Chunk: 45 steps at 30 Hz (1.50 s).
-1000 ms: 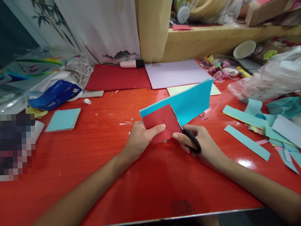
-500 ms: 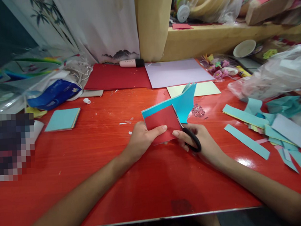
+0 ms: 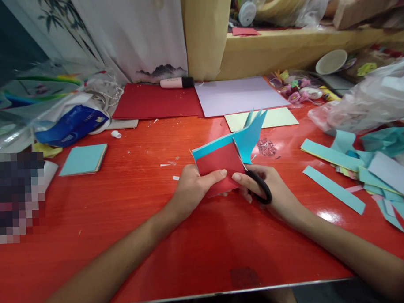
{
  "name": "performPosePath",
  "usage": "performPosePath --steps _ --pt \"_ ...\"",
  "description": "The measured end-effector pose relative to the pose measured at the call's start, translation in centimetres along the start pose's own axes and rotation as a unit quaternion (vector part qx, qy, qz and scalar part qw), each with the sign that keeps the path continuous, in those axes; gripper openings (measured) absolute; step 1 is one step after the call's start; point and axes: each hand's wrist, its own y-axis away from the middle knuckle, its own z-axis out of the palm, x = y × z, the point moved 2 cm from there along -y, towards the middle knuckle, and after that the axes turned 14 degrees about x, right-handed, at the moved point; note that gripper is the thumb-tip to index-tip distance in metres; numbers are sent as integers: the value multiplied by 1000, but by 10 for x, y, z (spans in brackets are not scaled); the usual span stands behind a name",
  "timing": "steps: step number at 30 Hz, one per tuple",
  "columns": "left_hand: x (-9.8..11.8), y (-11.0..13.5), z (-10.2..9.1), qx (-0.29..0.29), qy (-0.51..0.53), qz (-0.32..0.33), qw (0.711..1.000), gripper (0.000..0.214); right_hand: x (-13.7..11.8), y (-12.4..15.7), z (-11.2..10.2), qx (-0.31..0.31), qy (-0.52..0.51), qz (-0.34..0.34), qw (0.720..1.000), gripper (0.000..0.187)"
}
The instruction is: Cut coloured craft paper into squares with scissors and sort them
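My left hand is closed on a stack of paper, its thumb pressed on the red square on top, with blue paper underneath. My right hand grips black-handled scissors, whose blades run up along the red square's right edge into the blue paper. The cut blue part to the right of the blades stands up and curls away. Both hands hover just above the red table.
A dark red sheet, a lilac sheet and a pale yellow sheet lie at the back. Blue paper strips and scraps lie at the right beside a plastic bag. A small blue pad lies at the left.
The scissors have cut further up through the blue paper. The wide blue flap at the right has narrowed and now curls upward. Both hands stay in nearly the same place.
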Motion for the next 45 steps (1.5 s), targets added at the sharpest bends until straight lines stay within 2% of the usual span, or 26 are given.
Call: performPosePath --steps 7,11,20,23,29,36,40,45 --pt "2 4 3 -37 24 -4 999 19 -1 -1 -1 -11 1 24 1000 36" --pt "0 4 3 -28 17 -7 999 21 0 -1 -2 -5 19 61 998 35" --pt "1 5 3 -44 -15 7 999 24 -2 -1 -3 -10 21 49 999 38" --pt "2 5 3 -25 -33 8 999 24 -2 -1 -2 4 22 45 999 39" --pt "2 4 3 -6 -27 1 1000 25 -5 -1 0 21 33 9 999 42" --pt "2 6 3 -30 -10 -37 999 22 -6 1 -1 6 -12 30 999 40" --pt "0 6 3 -18 -13 -36 999 27 -3 0 -1 14 5 19 1000 41" --pt "-2 3 4 -28 32 -47 998 25 1 -1 -1 14 -3 9 1000 39"
